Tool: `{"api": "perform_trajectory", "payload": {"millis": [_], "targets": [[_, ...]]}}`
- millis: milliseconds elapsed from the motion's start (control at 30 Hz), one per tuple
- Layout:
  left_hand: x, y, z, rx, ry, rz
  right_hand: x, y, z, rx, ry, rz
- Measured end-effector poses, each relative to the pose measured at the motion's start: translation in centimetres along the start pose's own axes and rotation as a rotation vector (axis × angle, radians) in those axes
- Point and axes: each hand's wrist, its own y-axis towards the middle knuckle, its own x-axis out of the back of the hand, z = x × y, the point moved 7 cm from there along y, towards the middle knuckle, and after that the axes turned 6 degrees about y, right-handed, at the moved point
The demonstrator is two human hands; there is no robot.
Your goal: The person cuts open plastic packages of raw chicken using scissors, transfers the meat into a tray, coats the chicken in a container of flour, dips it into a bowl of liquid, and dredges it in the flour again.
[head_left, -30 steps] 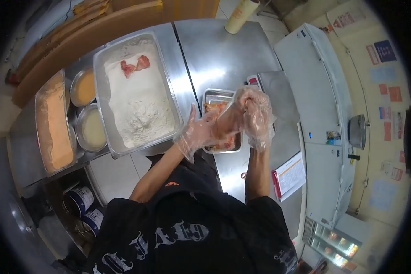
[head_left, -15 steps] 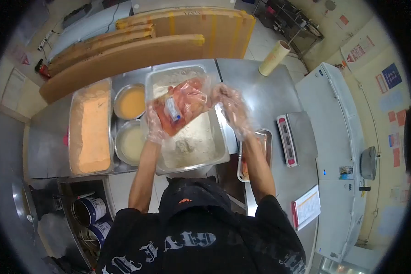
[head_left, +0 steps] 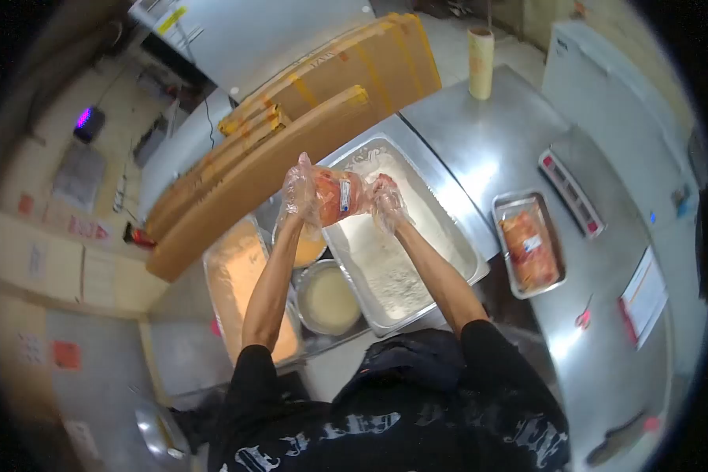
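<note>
Both my hands wear clear plastic gloves. Between them, above the pan of white flour (head_left: 417, 228), is a clear plastic bag of raw meat (head_left: 337, 197) with a white label. My left hand (head_left: 300, 193) grips the bag's left side. At its right end, my right hand (head_left: 389, 206) is closed on the gathered plastic. Below my left forearm stand a bowl of orange liquid (head_left: 310, 250) and a bowl of pale liquid (head_left: 328, 297). Part of the pan of orange powder (head_left: 240, 275) is hidden by that arm.
To the right, a metal tray (head_left: 559, 275) holds another bag of meat (head_left: 529, 248). Beyond it lie a scale (head_left: 572, 193), scissors (head_left: 584, 315) and a clipboard (head_left: 643, 299). A film roll (head_left: 481, 64) stands at the back. Cardboard (head_left: 291, 161) borders the table's far side.
My view has turned, so the table appears rotated. The bag is now stretched level between my hands, with my right hand closed on its end. The right-hand tray shows fully.
</note>
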Motion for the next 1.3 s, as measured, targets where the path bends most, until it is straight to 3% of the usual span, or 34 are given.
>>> {"api": "perform_trajectory", "payload": {"millis": [100,133,200,233,300,333,400,500,533,667,733,767,800,867,933,1033,1067,1100,1133,1167,1200,1233,1300], "targets": [[-0.3,-0.5,-2.5,0.136,0.017,0.051,1.4,0.1,-4.7,0.146,0.102,-0.016],[0.6,-0.4,-4.2,0.019,0.191,-0.049,1.8,0.6,-5.9,0.16,0.125,-0.039],[1.7,2.5,-5.2,-0.229,0.489,-0.153,0.4,2.2,-8.6,-0.026,0.186,0.128],[2.1,4.1,-5.0,-0.241,0.499,-0.142,-0.6,1.9,-7.8,-0.016,0.199,0.117],[2.1,5.5,-6.6,-0.528,0.681,-0.135,-2.8,0.0,-6.3,-0.184,0.263,-0.053],[2.4,6.4,-7.1,-0.537,0.683,-0.129,-3.2,0.2,-6.9,-0.177,0.268,-0.058],[3.4,8.4,-7.2,-0.406,0.606,-0.106,-5.0,0.4,-6.6,0.051,0.234,0.078],[3.8,10.6,-7.9,-0.21,0.479,-0.07,-6.9,0.0,-4.9,-0.072,0.225,-0.028],[3.8,10.2,-8.1,-0.138,0.443,-0.056,-6.6,0.0,-4.9,-0.139,0.21,-0.212],[2.8,8.0,-10.3,0.051,0.263,0.023,-5.9,-0.6,-3.4,-0.181,0.162,-0.394],[2.4,9.4,-9.9,-0.127,0.454,0.019,-5.8,0.7,-3.6,-0.067,0.282,-0.153],[2.6,12.2,-7.3,-0.139,0.457,0.024,-4.7,1.4,-4.8,-0.056,0.288,-0.158],[3.3,16.4,-4.5,-0.323,0.454,-0.05,-4.2,1.5,-4.9,-0.035,0.297,-0.163],[3.2,10.1,-7.9,0.006,0.025,0.043,-4.3,1.2,-4.2,0.012,0.318,-0.159],[4.5,12.6,-2.2,0.046,-0.013,0.066,-4.9,0.8,-3.1,0.038,0.332,-0.156],[6.7,6.2,-1.8,0.149,-0.201,-0.084,-5.5,0.5,-0.4,0.126,0.411,-0.067],[10.1,5.7,-1.7,-0.518,0.238,-0.326,-5.8,0.2,1.0,0.172,0.418,-0.014],[10.1,2.2,-1.3,-0.821,0.482,-0.404,-6.0,-0.2,2.6,0.222,0.402,0.031],[9.9,-1.8,-0.2,-1.118,0.716,-0.559,-6.5,-1.0,5.2,0.327,0.103,0.132],[8.9,-2.5,0.0,-0.511,0.084,-0.083,-6.5,-0.9,5.9,0.261,0.288,0.157],[7.7,-6.2,1.7,0.168,-0.643,-0.1,-5.8,-1.9,7.7,0.228,0.369,0.154],[6.2,-6.8,2.8,0.192,-0.656,-0.064,-5.1,-3.0,9.4,0.196,0.45,0.149],[3.0,-7.6,6.1,0.158,-0.759,0.021,-6.1,-7.4,17.8,0.324,-0.3,0.163]]}}
